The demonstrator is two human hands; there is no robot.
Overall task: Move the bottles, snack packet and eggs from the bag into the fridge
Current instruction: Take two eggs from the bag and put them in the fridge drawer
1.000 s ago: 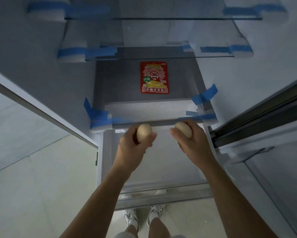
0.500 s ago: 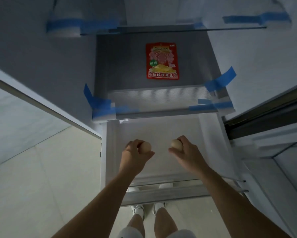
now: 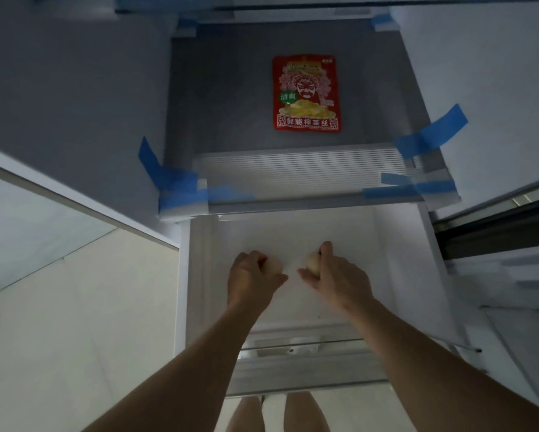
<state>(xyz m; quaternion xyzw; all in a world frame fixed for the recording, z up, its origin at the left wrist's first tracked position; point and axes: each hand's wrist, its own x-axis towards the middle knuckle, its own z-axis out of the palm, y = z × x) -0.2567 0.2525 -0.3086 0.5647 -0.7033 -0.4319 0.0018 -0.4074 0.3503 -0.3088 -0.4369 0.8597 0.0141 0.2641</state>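
Both my hands reach down into the pulled-out white fridge drawer [image 3: 396, 260]. My left hand [image 3: 251, 280] is closed around a pale egg [image 3: 276, 265], which shows just past the fingers. My right hand [image 3: 335, 277] grips a second pale egg [image 3: 312, 263] low in the drawer, close to its floor. The two eggs sit a short gap apart near the drawer's middle. A red snack packet [image 3: 305, 93] lies flat on the grey shelf above the drawer. No bottles or bag are in view.
A ribbed shelf front [image 3: 305, 169] with blue tape [image 3: 430, 135] and white foam blocks [image 3: 184, 204] overhangs the drawer's back. The open fridge door [image 3: 59, 219] stands at left, another door edge [image 3: 496, 222] at right. My legs show below the drawer's front.
Both hands have dropped from shelf-front height down into the drawer with an egg each, and my head has tilted lower and nearer.
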